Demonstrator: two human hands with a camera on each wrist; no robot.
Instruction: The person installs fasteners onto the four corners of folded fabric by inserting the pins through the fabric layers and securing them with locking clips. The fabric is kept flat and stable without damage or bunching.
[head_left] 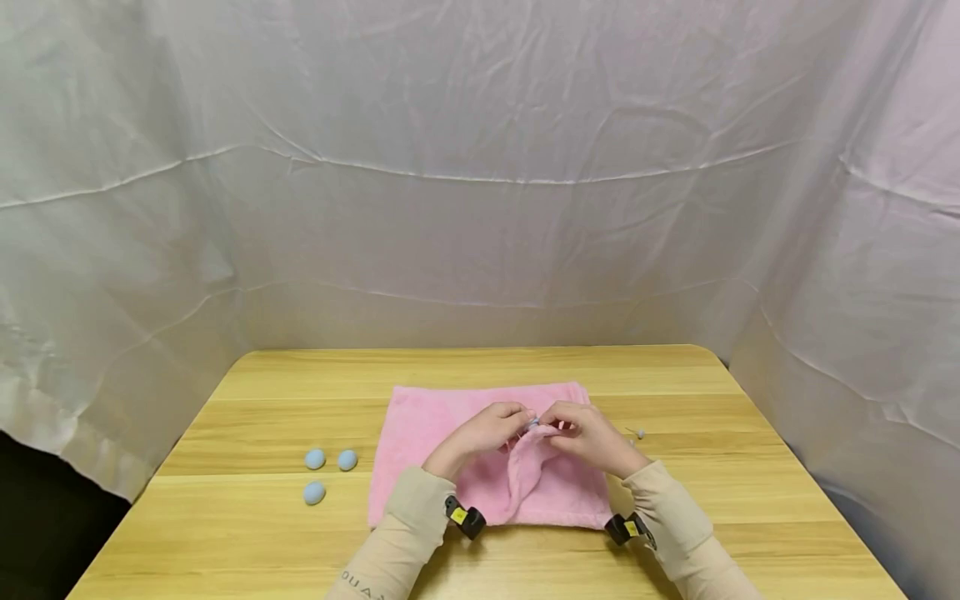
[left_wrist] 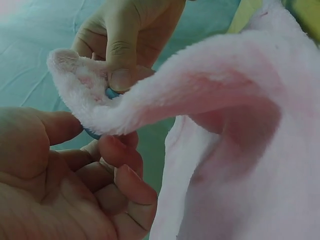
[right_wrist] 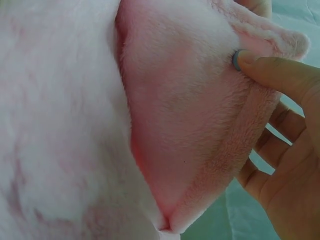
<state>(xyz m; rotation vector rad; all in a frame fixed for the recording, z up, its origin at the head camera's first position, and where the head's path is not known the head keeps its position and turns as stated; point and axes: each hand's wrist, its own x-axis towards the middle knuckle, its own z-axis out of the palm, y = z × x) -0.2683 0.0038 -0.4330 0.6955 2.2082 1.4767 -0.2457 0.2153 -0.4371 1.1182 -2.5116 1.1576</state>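
Note:
A pink plush cloth [head_left: 431,425] lies on the table, one corner lifted between both hands. My left hand [head_left: 489,431] pinches a small blue piece [left_wrist: 92,134] against the corner's underside with thumb and forefinger. From the other side my right hand [head_left: 592,437] pinches the same corner, its thumb pressing a blue disc [right_wrist: 236,60] against the plush. Whether the two blue parts are joined through the cloth is hidden. In the left wrist view the lifted edge [left_wrist: 165,95] arches away from the fingers.
Three smooth blue oval pieces, one of them the nearest piece [head_left: 314,492], sit on the wooden table [head_left: 247,542] left of the cloth. On the right lies a small blue-headed pin [head_left: 640,433]. A pale curtain [head_left: 480,233] hangs around the table's back and sides.

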